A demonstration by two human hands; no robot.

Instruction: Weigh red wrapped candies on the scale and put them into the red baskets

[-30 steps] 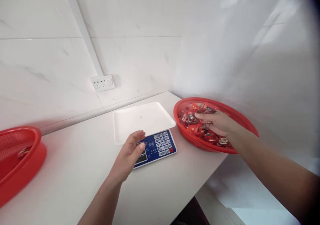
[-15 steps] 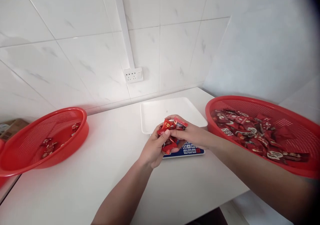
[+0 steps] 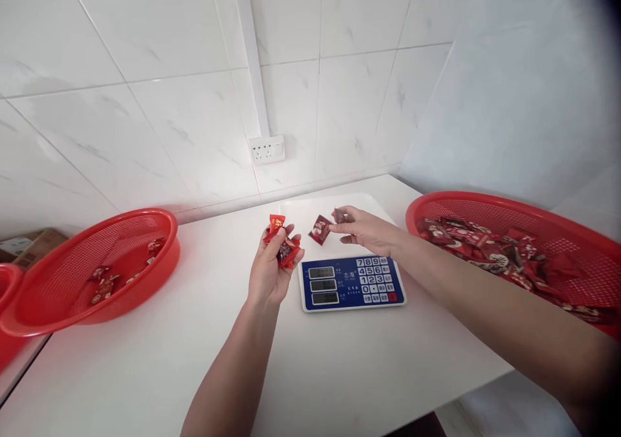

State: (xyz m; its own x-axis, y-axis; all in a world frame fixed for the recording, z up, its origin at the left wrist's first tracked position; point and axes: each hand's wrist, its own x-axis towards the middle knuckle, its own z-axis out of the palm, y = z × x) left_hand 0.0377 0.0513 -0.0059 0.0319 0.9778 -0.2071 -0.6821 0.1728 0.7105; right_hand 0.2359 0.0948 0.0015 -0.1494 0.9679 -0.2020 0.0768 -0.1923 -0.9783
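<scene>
The left hand (image 3: 272,262) curls its thumb and fingers around a small clutch of red wrapped sweets (image 3: 287,251), just left of the scale's white tray (image 3: 305,209), inward from the back edge of the desk (image 3: 213,282). The right hand (image 3: 366,227) is over that tray, pinching a small packet (image 3: 342,216) between its fingers. A dark red packet (image 3: 320,229) shows at the thumb's tip; whether it is gripped, dropping or lying on the tray I cannot tell.

The left hand's bundle sticks out between the fingers, so a loose grip could let a sweet slide onto the desk beside the tray. The dark packet is barely held, if at all, and could land out of place. The right wrist hangs near the keypad of the blue scale panel (image 3: 347,285); dipping could press keys or lean on the tray and upset the reading, whose digits are too faint to read.

The right forearm crosses the filled red basket (image 3: 456,196) along the desk's right edge and could snag its rim. The other red basket (image 3: 167,262), holding a few sweets, stands by the left edge.
</scene>
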